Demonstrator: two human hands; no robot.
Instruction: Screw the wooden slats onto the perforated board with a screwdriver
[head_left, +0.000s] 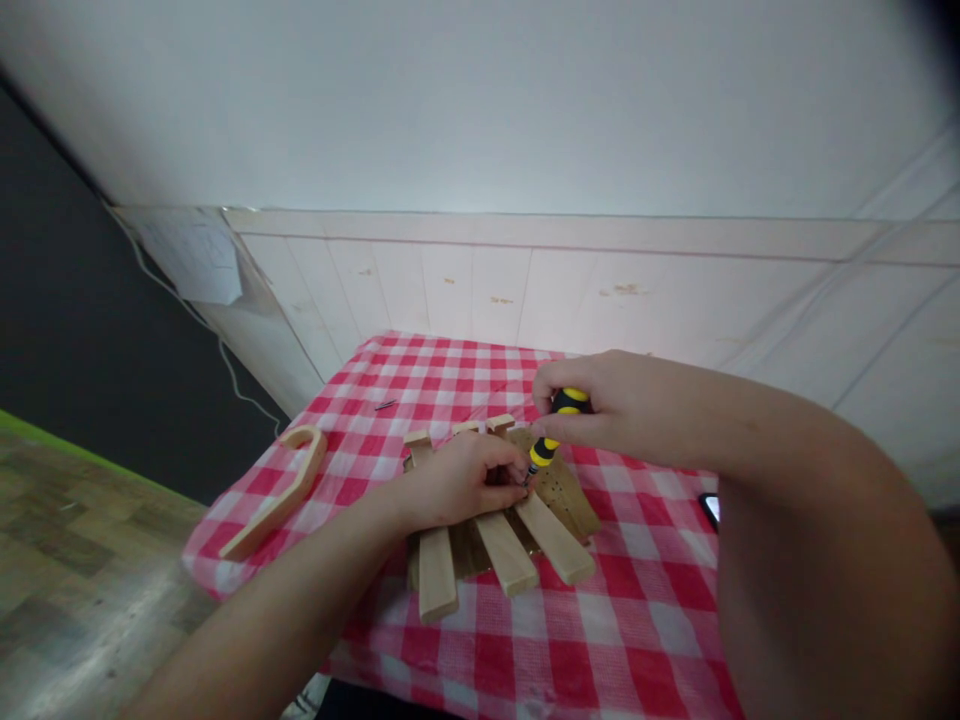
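My right hand (581, 395) is wrapped round the handle of a yellow-and-black screwdriver (544, 452), which points down and slightly left. At the screwdriver's tip, the thumb and fingers of my left hand (461, 478) are pinched together; whatever is between them is too small to make out. The tip meets the right one of several pale wooden slats (555, 540). Another slat (507, 555) lies in the middle, and a left slat (437, 575) runs under my left hand. Beneath them is a brown sheet with small dark holes (574, 500). My left hand covers part of the slats.
A cane-shaped wooden piece (289, 500) lies at the table's left. Small thin dark pieces (385, 405) lie toward the back. A phone (710, 510) is partly hidden by my right arm. The red-and-white checked tablecloth (630, 620) reaches the white panelled wall (465, 285).
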